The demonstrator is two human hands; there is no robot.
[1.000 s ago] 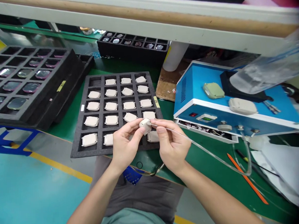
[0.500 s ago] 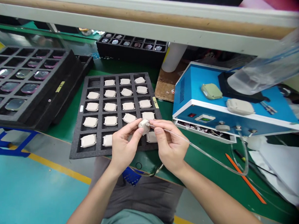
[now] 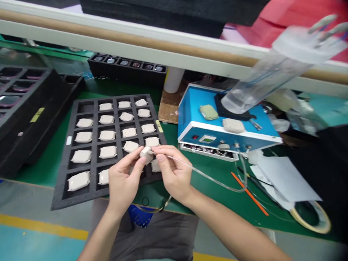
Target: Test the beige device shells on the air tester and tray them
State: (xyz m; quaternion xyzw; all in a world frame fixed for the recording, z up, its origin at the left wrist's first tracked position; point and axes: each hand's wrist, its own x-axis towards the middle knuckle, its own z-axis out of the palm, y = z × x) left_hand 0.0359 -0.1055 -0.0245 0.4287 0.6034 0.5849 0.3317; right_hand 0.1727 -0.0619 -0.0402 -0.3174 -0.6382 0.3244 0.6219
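Between thumb and fingers, my left hand (image 3: 126,179) grips a small off-white plastic housing (image 3: 146,155), raised just above the front of a dark foam tray (image 3: 58,193). My right hand (image 3: 175,170) pinches the end of a clear thin tube (image 3: 212,183) against that housing; the tip itself is too small to make out. From there the tube loops back to the front of a blue machine (image 3: 196,103). Similar off-white housings (image 3: 107,135) lie in most of the tray's compartments, and my hands hide a few of the front ones.
A green housing (image 3: 208,112), another off-white one (image 3: 233,125) and a clear cylinder (image 3: 247,93) rest on the machine. Black foam trays (image 3: 33,108) are stacked at left. An orange stick (image 3: 250,194), papers (image 3: 284,178) and a tape roll (image 3: 322,220) lie at right. A shelf edge (image 3: 148,42) crosses above.
The view has turned to the right, so the scene sits further left and the tape roll shows. Both hands keep the same hold on the housing and the tube.
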